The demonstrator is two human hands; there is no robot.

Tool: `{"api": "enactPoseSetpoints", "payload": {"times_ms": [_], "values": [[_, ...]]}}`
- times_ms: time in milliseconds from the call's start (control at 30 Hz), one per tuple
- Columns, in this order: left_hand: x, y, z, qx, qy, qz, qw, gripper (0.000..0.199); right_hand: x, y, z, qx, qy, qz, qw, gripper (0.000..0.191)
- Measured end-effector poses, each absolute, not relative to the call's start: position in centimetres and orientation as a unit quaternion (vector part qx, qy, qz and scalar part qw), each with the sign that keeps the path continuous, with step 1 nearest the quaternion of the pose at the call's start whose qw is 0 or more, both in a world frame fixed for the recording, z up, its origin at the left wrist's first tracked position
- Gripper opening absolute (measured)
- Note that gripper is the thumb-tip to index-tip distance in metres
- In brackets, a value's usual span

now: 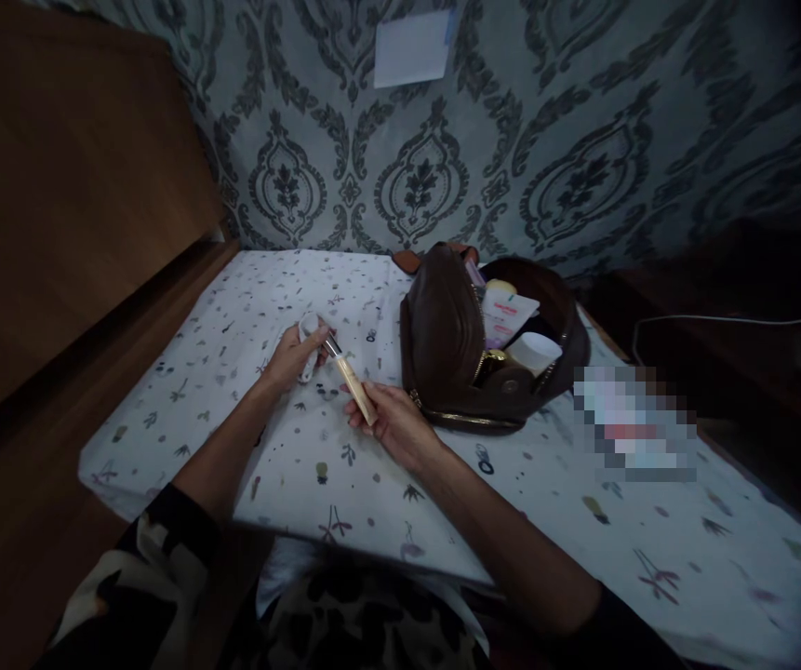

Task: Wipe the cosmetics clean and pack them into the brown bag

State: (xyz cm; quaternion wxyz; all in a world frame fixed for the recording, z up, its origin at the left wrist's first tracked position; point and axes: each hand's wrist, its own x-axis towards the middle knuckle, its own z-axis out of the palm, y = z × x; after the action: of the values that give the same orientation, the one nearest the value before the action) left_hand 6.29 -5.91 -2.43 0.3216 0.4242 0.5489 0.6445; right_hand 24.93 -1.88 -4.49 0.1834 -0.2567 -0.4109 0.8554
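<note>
My right hand [393, 421] is closed round the pale wooden handle of a slim brush-like tool [353, 380] with a silver metal collar. The tool slants up and left, and its far end is hidden at the fingers of my left hand [293, 358]. My left hand is closed on a white item with a rounded end [309, 324]; a narrow white part of it hangs below the fingers. Its exact kind I cannot make out. Just right of my right hand stands an unzipped brown bag [442, 321], holding a white tube [507, 312] and a white round container [535, 353].
A white cloth with a small plant print [183, 409] covers the table. A blurred-out item [634, 423] lies right of the bag. Wooden furniture [72, 186] borders the left side, patterned wallpaper [420, 177] the back. A white cable [735, 321] runs at the right.
</note>
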Motion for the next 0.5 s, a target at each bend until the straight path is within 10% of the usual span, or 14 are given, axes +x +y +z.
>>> {"api": "enactPoseSetpoints", "payload": {"times_ms": [500], "values": [[6.62,-6.09,-1.97,0.408,0.539,0.656,0.335,0.05,25.07,-1.94,-4.39,-0.255,-0.43,0.838,0.219,0.049]]}}
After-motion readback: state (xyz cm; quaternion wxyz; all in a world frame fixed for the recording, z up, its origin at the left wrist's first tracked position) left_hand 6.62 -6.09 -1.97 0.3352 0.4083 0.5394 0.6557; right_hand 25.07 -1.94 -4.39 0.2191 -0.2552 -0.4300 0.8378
